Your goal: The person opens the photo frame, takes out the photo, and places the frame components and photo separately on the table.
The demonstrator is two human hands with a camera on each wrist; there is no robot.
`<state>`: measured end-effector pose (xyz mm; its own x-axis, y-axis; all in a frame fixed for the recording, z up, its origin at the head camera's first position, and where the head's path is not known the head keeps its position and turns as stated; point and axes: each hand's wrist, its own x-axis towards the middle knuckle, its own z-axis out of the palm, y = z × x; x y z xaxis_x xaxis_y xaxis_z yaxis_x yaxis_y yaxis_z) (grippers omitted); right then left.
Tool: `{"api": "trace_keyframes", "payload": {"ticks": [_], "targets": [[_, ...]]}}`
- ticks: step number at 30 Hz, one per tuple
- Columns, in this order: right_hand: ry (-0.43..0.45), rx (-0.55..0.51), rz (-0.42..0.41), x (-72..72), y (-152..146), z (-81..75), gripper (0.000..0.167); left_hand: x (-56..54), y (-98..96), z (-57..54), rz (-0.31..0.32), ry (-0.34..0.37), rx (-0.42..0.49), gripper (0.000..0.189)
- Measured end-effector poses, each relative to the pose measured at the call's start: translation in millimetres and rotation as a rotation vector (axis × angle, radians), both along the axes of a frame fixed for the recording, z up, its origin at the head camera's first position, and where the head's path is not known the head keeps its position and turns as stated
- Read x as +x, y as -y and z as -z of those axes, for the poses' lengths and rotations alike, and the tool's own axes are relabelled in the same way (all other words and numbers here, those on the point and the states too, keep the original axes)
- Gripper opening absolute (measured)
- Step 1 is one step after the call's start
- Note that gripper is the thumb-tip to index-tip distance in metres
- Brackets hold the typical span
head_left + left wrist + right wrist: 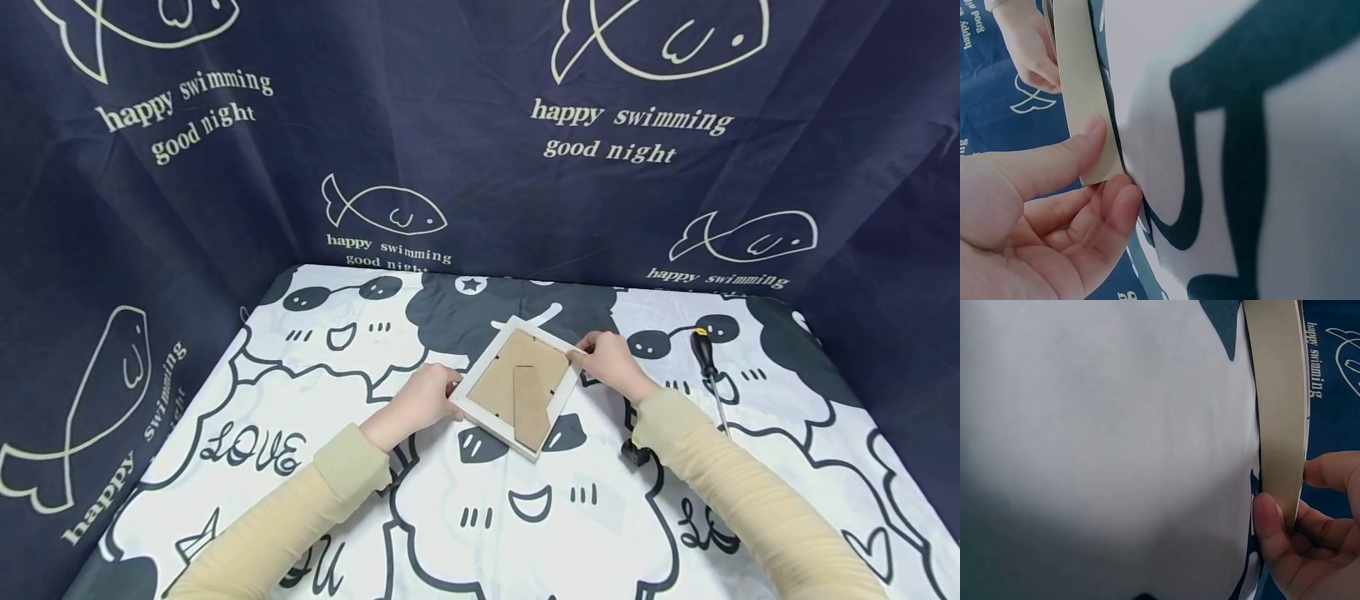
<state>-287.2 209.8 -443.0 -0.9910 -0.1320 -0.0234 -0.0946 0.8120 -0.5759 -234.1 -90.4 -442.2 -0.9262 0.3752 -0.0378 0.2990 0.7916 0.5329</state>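
Note:
A white picture frame lies back side up, turned cornerwise on the cloth. Its brown backing board faces up, with a stand leg folded flat against it and small dark tabs along the edges. My left hand pinches the left corner; in the left wrist view the thumb presses on the pale side edge, fingers tucked below. At the opposite corner, my right hand grips the frame between thumb and fingers, and the right wrist view shows that corner's side edge close along the cloth.
To the right lies a screwdriver with a black and yellow handle, its shaft partly behind the right sleeve. A small black object sits beside the right forearm. The table wears a black-and-white cartoon cloth; dark blue curtains rise behind and beside it.

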Motion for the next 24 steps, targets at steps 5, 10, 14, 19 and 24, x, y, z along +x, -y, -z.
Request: {"api": "trace_keyframes", "payload": {"ticks": [5, 10, 14, 19, 24], "targets": [[-0.004, -0.008, 0.006, 1.7, -2.7, 1.4, 0.023, -3.2, 0.2, -0.1, -0.019, 0.005, 0.015, 0.039], [0.002, -0.017, 0.013, 3.1, -6.3, 1.7, 0.023, -6.9, 0.5, -1.2, -0.023, 0.003, 0.026, 0.030], [0.016, -0.030, 0.021, 5.8, -10.4, 2.1, 0.023, -9.8, -0.8, -3.4, -0.019, 0.007, 0.031, 0.026], [0.025, -0.049, 0.031, 7.8, -14.7, 5.6, 0.023, -12.2, -1.2, -4.2, -0.013, 0.004, 0.030, 0.026], [0.018, -0.059, 0.034, 9.3, -17.3, 7.7, 0.023, -13.8, -1.0, -4.2, -0.011, 0.004, 0.032, 0.027]]}}
